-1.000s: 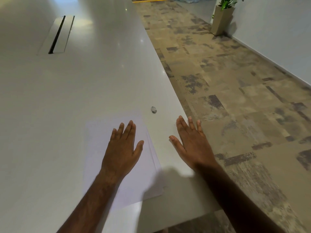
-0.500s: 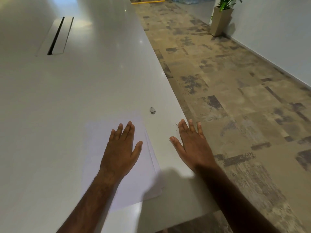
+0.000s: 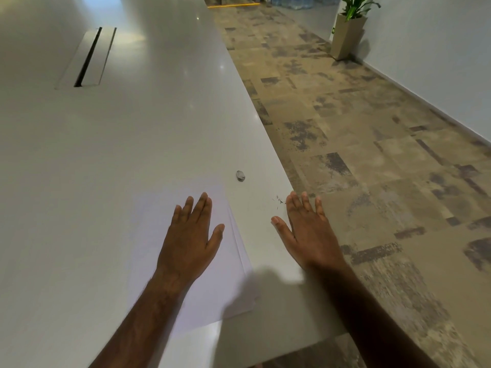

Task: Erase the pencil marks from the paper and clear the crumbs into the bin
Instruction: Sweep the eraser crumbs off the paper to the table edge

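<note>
- Overhead, the long pale worktop (image 3: 119, 144) runs away from the person, with a slotted cable hatch (image 3: 86, 58) set into it far up on the left.
- Right of the worktop edge lies patchy brown carpet (image 3: 372, 155), and a potted plant (image 3: 348, 27) stands against the wall (image 3: 438, 49) in the far right corner.
- A small grey eraser (image 3: 240, 176) sits on the worktop beyond the hands, apart from both, just past the top right corner of the paper (image 3: 156, 235).
- Nothing lies between either hand and the crumbs or the eraser.
- The left hand (image 3: 190, 235) rests flat on the paper, palm down, fingers (image 3: 202, 208) straight and close together, grasping nothing.
- The paper lies under that hand near the worktop's near right part; a second sheet edge peeks out along its right side. Whether any pencil marks are on it cannot be told.
- The right hand (image 3: 308, 229) is released too, fingers straight, thumb spread, over the worktop's right edge beside the paper.
- A scatter of dark crumbs (image 3: 279, 201) lies on the worktop just left of the right hand's fingertips (image 3: 291, 199), the nearest touching or nearly touching the index finger.
</note>
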